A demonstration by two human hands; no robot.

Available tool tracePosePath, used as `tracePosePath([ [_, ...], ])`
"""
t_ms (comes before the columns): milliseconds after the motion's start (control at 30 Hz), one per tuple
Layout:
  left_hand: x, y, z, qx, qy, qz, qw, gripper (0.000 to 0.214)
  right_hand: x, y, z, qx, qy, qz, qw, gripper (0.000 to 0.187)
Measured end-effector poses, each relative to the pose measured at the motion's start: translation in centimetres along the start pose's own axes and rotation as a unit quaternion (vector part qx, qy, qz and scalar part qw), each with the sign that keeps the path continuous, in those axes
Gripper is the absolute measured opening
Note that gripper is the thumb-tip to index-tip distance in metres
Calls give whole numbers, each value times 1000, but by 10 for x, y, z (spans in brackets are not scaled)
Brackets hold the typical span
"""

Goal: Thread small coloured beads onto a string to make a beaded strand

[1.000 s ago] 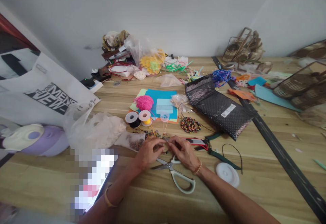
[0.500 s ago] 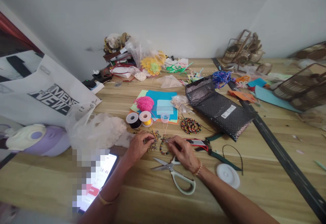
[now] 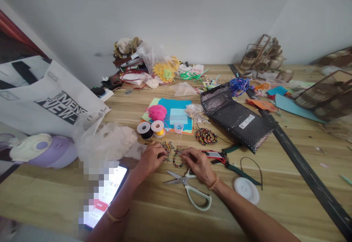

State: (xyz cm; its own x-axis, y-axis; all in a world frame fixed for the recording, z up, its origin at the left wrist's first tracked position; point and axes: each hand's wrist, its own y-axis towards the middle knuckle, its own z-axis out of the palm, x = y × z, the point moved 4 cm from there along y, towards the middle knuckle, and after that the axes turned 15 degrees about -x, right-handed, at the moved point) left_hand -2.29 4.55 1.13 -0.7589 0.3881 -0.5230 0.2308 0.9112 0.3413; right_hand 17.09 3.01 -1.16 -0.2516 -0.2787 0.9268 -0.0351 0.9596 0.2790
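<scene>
Left hand (image 3: 150, 157) shifted onto seemingly round beads (image 3: 166, 149)

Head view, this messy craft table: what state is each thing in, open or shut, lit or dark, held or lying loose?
Scissors: lying flat, blades open.
Phone: screen lit, face up.
Black padded envelope: mouth open, lying flat.
Beaded strand: partly strung, pinched by the right hand.
Loose beads: a small pile, the left hand touching them.
Beaded bracelets: coiled, lying free.
Thread spools: wound, lying flat side by side.
Pink yarn: wound in a ball.
</scene>
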Motion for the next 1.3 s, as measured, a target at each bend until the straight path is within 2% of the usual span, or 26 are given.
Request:
tracePosePath([
  [133,-2,-1,2,9,14,16,1000,12,-2,-1,0,-1,10,16,1000,18],
  [433,-1,-3,8,14,29,12,999,12,3,1,-2,-7,-2,-8,1000,16],
  [1300,-7,-3,10,42,48,34,997,14,2,0,0,7,-38,-16,999,14],
])
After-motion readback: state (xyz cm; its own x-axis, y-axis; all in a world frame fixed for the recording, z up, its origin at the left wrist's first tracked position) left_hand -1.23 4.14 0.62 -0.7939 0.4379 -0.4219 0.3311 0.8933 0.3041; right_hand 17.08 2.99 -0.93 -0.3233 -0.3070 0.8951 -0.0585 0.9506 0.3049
